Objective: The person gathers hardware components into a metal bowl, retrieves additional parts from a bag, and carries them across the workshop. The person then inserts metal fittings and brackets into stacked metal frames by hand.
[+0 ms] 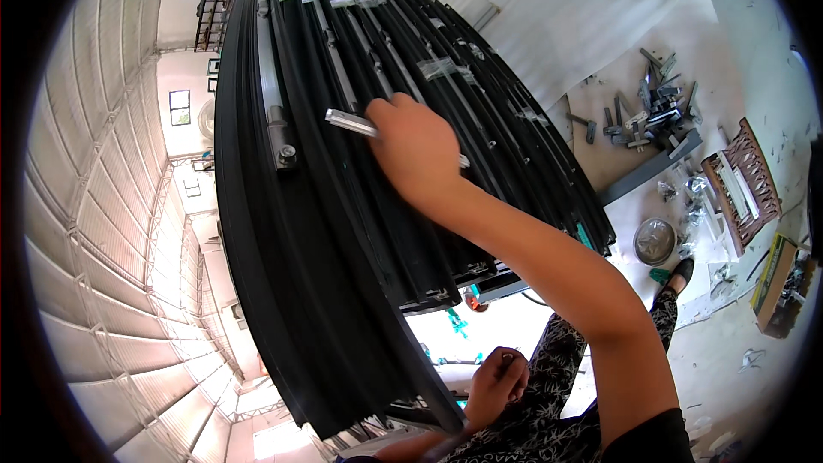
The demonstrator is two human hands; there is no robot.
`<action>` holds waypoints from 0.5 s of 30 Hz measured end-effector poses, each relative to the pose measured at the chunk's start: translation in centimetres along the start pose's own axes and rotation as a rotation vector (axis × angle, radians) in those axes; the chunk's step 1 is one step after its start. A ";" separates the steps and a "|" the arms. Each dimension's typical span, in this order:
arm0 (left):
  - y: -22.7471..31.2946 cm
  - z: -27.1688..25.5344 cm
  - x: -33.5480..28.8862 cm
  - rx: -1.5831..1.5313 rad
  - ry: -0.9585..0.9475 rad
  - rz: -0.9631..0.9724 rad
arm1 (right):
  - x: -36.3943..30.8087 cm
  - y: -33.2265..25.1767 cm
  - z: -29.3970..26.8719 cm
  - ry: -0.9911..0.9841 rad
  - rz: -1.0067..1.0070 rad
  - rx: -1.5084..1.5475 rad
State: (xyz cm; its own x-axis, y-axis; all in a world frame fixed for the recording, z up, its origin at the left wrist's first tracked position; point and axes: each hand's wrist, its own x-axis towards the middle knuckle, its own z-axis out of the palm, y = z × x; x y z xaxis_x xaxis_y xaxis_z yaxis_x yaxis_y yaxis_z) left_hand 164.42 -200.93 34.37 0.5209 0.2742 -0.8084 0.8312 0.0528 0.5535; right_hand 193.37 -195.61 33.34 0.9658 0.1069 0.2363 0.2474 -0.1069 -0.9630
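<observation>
Long black metal profiles (343, 283) lie side by side in a large stack before me, with slim silver rods (339, 69) along several of them. Clear tape (441, 68) wraps some of the profiles. Over the middle of the stack, my right hand (417, 146) is closed around a short silver metal bar (350, 123), whose end sticks out to the left. On the profile to its left sits a silver fitting with a bolt (285, 154). Lower down, near my lap, my left hand (497, 387) is curled closed; its contents are hidden.
On the floor to the right lie a pile of metal brackets (660, 107) and a grey bar (656, 166). Nearby are a round metal bowl (655, 242), a brown openwork basket (743, 184) and a cardboard box (776, 279). My shoe (681, 275) rests beside the bowl.
</observation>
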 end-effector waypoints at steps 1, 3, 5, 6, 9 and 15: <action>-0.1 0.4 0.4 -0.002 -0.011 0.007 | 0.4 0.3 0.1 0.004 -0.006 -0.010; 0.1 0.6 0.7 0.009 -0.035 -0.054 | 1.1 0.3 0.0 -0.021 -0.051 -0.018; -0.5 0.8 0.9 -0.033 -0.048 -0.035 | -0.7 1.2 -1.0 -0.012 -0.064 0.039; -1.0 0.9 0.9 -0.037 -0.048 -0.052 | -2.3 1.7 -2.0 0.005 -0.020 0.061; -4.3 1.1 1.7 -0.029 -0.081 -0.067 | -6.1 3.9 -4.7 0.007 0.100 0.091; -20.6 -1.9 3.5 0.865 0.083 0.265 | -5.9 4.5 -5.9 -0.081 0.151 0.147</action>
State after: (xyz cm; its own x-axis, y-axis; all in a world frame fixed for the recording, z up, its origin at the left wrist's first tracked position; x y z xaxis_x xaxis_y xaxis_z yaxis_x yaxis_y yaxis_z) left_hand 148.74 -199.24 20.52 0.7280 0.2444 -0.6405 0.5593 -0.7520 0.3487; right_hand 189.23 -202.52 28.38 0.9802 0.1799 0.0830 0.0812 0.0175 -0.9965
